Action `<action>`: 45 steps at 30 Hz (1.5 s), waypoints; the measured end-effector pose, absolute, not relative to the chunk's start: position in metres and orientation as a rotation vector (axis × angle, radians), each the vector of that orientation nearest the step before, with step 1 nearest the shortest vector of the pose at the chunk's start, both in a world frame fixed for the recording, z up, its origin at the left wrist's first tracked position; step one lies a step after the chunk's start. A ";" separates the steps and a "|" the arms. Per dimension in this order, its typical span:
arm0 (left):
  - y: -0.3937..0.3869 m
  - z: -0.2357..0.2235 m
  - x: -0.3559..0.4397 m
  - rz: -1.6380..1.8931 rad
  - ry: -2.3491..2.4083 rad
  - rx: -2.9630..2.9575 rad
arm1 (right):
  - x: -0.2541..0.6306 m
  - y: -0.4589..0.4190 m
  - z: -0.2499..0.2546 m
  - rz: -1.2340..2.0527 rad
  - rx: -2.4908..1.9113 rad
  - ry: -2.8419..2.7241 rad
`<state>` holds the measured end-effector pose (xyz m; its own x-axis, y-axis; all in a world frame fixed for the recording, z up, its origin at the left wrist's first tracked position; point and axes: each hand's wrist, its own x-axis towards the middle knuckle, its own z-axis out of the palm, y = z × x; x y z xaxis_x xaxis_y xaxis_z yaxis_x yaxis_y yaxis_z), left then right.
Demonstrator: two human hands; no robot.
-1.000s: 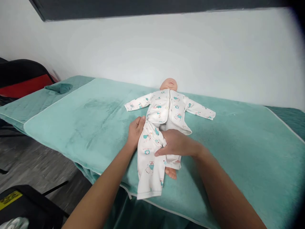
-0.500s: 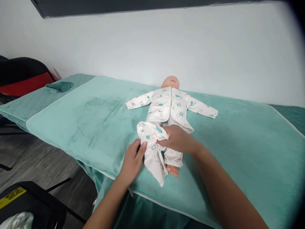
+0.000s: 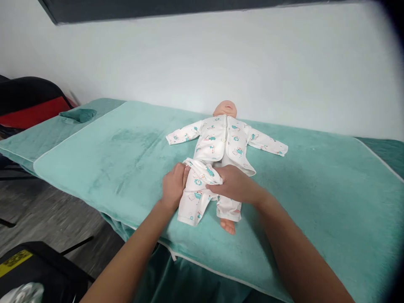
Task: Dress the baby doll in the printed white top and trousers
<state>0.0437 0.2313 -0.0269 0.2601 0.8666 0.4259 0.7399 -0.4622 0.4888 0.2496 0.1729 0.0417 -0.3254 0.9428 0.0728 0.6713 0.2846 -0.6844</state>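
Both hands have hold of cloth in the head view: the right hand (image 3: 229,184) pinches the bunched waist of the white printed pants (image 3: 196,198) between thumb and fingers, while the left hand (image 3: 174,185) is curled tightly around their outer edge. Whether the left fingers also grip something beneath the fabric, I cannot tell.

These pants lie over the lower half of the doll (image 3: 225,109), below the hem of its jacket (image 3: 211,141). One leg of them is on, for a bare foot (image 3: 227,226) pokes out of the cuff; from the other cuff, on the left hand's side, no foot shows. The doll lies face up on a green cover (image 3: 142,134), sleeves spread to either side of it, its head close to the wall (image 3: 176,67) behind it.

As a judgement, the cloth should be light, thin and limp, with some stretch; it is likely to fold or twist rather than break, and does not look slippery. The gathered waist seems the best place to grasp, one hand at each side of the doll's hips, since pulling at a cuff could drag the leg crooked. The doll's body is probably firm, and may slide if tugged hard.
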 end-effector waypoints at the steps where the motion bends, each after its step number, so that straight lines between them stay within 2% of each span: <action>1: 0.234 -0.028 0.044 0.990 1.527 2.371 | 0.249 0.173 0.041 0.758 -1.447 -2.079; 16: 0.226 -0.019 0.051 1.025 1.431 2.035 | 0.240 0.176 0.042 0.894 -1.528 -1.706; 23: 0.176 -0.023 0.023 0.903 1.441 1.778 | 0.241 0.176 0.042 0.930 -1.490 -1.622; 31: 0.127 -0.016 0.023 0.691 1.188 1.941 | 0.243 0.175 0.044 0.933 -1.473 -1.583; 45: 0.169 -0.028 0.029 0.777 1.216 2.091 | 0.246 0.174 0.047 1.030 -1.446 -1.571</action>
